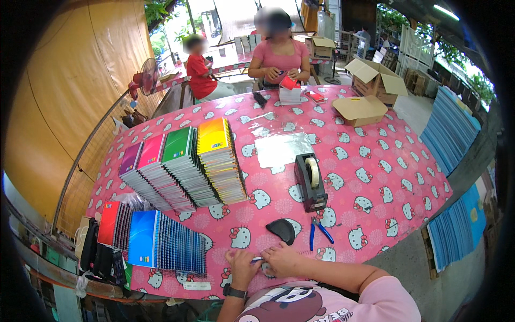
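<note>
At the near edge of the table, my left hand (243,266) and my right hand (281,260) are close together with fingers closed. A small, narrow whitish-blue piece (257,259) shows between them; its kind is too small to make out. Just beyond my right hand lies a black half-round object (281,231). Beside it are blue-handled cutting pliers (321,234), their handles spread toward me. Farther off stands a black tape dispenser (311,183) with a roll of tape. To the left of my hands, blue spiral notebooks (142,239) lean in a row.
Stacks of yellow (213,135), green (178,144), pink (152,149) and purple notebooks (131,158) stand left, with red notebooks (109,222) nearer. Clear plastic (283,149) lies mid-table. An open carton (377,81) stands far right. A person (281,56) across the table handles red booklets.
</note>
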{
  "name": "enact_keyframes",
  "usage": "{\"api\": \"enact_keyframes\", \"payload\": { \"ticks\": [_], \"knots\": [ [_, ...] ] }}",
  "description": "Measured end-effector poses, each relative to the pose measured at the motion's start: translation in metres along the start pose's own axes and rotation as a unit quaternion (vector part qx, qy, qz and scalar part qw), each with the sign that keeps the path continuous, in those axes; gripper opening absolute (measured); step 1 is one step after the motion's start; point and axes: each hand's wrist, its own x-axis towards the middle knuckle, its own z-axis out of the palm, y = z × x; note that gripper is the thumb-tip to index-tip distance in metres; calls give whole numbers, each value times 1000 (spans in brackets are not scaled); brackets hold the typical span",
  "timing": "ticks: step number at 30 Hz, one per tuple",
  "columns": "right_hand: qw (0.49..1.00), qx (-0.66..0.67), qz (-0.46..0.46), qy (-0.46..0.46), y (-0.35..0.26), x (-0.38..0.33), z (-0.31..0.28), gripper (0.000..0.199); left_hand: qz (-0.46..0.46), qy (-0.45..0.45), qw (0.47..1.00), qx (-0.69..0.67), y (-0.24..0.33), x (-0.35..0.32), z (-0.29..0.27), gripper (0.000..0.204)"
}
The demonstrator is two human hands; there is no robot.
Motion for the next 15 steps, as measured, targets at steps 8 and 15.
{"api": "enact_keyframes", "payload": {
  "ticks": [8,15],
  "knots": [
    [997,-50,50,-32,-14,5,-26,76,9,9,1000,-21,-1,-4,3,28],
    [999,20,33,10,9,19,3,45,-11,13,1000,-16,9,1,-13,28]
  ]
}}
